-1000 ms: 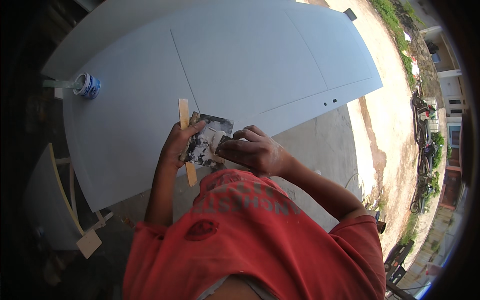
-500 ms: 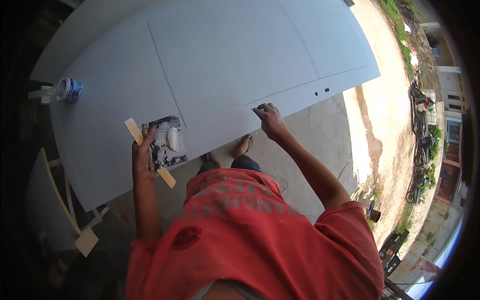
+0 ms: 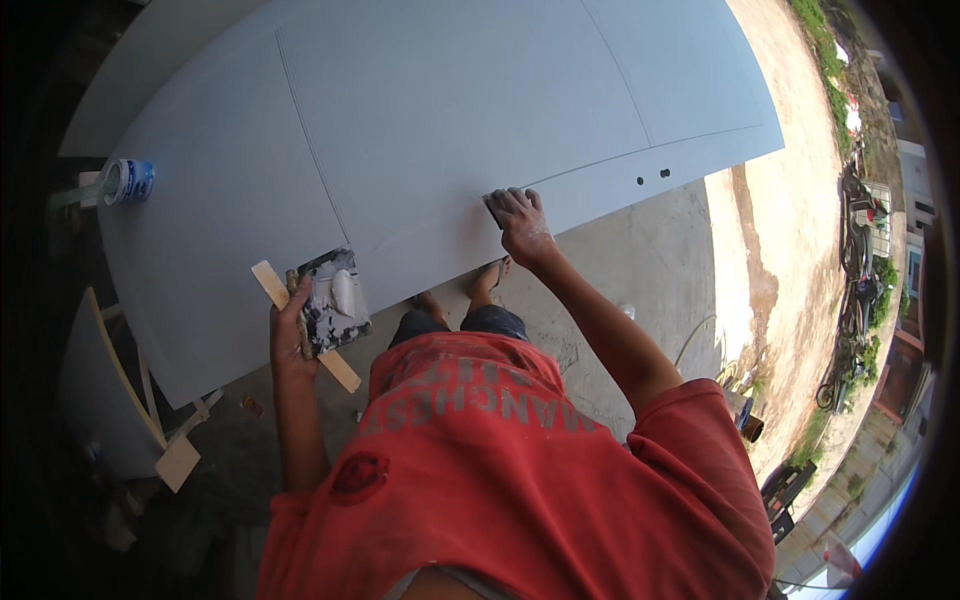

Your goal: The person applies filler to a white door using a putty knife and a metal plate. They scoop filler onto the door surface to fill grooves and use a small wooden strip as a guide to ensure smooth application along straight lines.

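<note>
A large pale grey-blue door panel [image 3: 430, 110] with thin grooves lies in front of me. My left hand [image 3: 294, 310], at its near edge, is closed around the rough handle of a dark putty board [image 3: 335, 318]. White putty [image 3: 343, 292] is heaped and smeared over that board. A flat wooden strip [image 3: 340, 371] sticks out on both sides beneath the grip. My right hand [image 3: 522, 218], its fingers dusty white, presses a dark flat scraper [image 3: 492, 210] to the panel beside the left end of a groove. Most of the scraper is hidden by the fingers.
A blue and white tub [image 3: 130, 182] with a tool in it stands at the panel's left end. Two dark holes [image 3: 652, 177] pierce the near right edge. Wooden supports [image 3: 180, 460] and a curved panel are at lower left. Motorcycles [image 3: 850, 240] are parked far right.
My right hand has moved left and slightly away from me with the scraper, which now lies flatter against the panel. My left hand keeps the putty board nearly where it was. The view has shifted slightly.
</note>
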The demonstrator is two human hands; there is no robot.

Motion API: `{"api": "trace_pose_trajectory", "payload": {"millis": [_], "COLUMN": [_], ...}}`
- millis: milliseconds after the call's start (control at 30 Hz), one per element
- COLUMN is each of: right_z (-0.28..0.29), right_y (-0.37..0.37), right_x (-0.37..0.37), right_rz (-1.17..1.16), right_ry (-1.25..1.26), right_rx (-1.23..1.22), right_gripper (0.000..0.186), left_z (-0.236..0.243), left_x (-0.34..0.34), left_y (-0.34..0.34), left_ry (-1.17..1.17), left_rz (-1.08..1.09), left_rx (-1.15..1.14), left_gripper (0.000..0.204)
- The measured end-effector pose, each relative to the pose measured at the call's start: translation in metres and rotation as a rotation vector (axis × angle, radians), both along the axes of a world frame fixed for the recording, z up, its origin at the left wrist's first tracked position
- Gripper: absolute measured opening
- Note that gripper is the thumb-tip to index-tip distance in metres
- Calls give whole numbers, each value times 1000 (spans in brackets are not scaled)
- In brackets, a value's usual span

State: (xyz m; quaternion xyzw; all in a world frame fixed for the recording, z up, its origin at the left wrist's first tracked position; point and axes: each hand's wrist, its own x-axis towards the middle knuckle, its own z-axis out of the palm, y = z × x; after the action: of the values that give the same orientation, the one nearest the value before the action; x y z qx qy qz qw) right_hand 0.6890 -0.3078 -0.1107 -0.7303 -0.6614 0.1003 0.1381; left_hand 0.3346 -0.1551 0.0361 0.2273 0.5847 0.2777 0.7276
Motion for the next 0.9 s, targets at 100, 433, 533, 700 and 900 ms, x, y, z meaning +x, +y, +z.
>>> {"api": "trace_pose_trajectory", "payload": {"millis": [100,433,533,700,900], "right_z": [-3,0,8,-2,11], "right_y": [-11,-18,-14,-27,-16], "right_x": [-3,8,17,17,43], "right_rz": [4,20,-41,-21,-279], "right_ry": [-46,-20,45,-76,-7], "right_rx": [90,19,80,99,102], "right_gripper": [55,57,57,53,33], "left_z": [-2,1,0,-3,0], "left_x": [-1,7,6,6,11], "left_y": [2,0,0,0,-2], "left_ry": [1,35,16,2,-1], "left_rz": [-18,-38,-48,-70,-75], "left_rx": [-5,-15,-21,-49,-73], "left_gripper": [18,19,21,22,21]}}
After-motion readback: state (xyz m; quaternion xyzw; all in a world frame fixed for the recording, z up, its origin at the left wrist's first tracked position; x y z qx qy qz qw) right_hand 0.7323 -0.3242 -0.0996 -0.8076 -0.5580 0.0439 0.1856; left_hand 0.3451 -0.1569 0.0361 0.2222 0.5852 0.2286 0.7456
